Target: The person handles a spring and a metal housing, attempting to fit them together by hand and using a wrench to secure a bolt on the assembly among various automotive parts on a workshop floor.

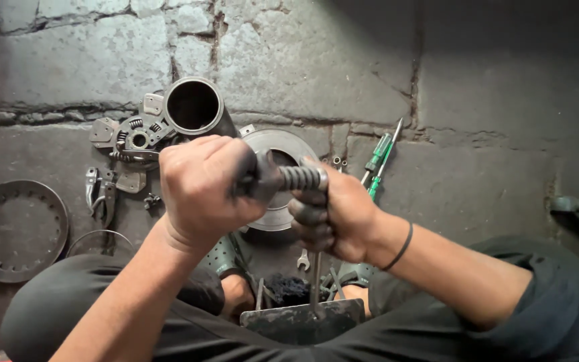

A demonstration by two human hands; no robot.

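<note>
Above the stone floor [477, 80], the left hand [199, 188] and right hand [333, 214] both clench one greasy spring-wound tool [289, 178], near a metal cylinder [192, 106].

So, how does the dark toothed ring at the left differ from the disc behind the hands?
The toothed ring is dark and dull; the disc is pale, shiny metal. The toothed ring lies fully in view, clear of both hands; the disc is partly hidden by the left hand and right hand. Both are round, open-centred, and flat on the stone floor.
</note>
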